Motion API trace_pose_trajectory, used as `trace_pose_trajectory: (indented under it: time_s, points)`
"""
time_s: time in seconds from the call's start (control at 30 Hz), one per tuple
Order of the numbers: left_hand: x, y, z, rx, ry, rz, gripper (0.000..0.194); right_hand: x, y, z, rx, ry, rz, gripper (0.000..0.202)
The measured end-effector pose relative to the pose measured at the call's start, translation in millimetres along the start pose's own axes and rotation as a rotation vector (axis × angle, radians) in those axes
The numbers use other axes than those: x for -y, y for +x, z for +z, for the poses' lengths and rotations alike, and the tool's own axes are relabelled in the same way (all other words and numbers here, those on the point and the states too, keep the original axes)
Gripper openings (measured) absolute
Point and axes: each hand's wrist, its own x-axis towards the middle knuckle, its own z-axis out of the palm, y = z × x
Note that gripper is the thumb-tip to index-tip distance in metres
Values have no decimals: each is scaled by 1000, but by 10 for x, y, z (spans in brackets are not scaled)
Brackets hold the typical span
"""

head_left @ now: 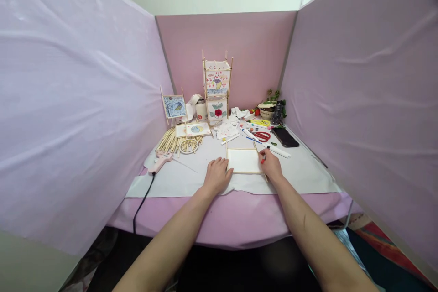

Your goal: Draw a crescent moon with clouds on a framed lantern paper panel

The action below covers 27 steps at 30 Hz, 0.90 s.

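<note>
A blank white panel (pixel 243 160) in a thin wooden stick frame lies flat on the white cloth in front of me. My left hand (pixel 218 175) rests at the panel's left edge, palm down, with its fingers somewhat apart and nothing in it. At the right edge, my right hand (pixel 270 164) is closed around a slim pen (pixel 263 159) with a red and a black part. The pen's tip cannot be made out.
Behind the panel stands a two-tier stick lantern (pixel 217 112) with painted sides. Bamboo sticks (pixel 167 141) and a pink glue gun (pixel 160 162) with a black cord lie left. Red scissors (pixel 262 136), white markers (pixel 279 151) and a phone (pixel 285 137) lie right.
</note>
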Motion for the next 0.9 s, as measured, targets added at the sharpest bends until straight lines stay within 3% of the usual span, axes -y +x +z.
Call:
trace_pose_trajectory:
  time_s: [0.27, 0.53, 0.73, 0.9]
  points:
    - [57, 7, 19, -76, -80, 18, 25, 89, -21, -15, -57, 87, -48, 17]
    - [56, 0, 29, -101, -19, -97, 28, 62, -12, 0, -133, 89, -33, 25]
    - [30, 10, 29, 9, 32, -105, 47, 25, -3, 23, -78, 44, -51, 27]
    - [15, 21, 14, 143, 46, -37, 46, 55, -27, 14, 24, -8, -78, 21]
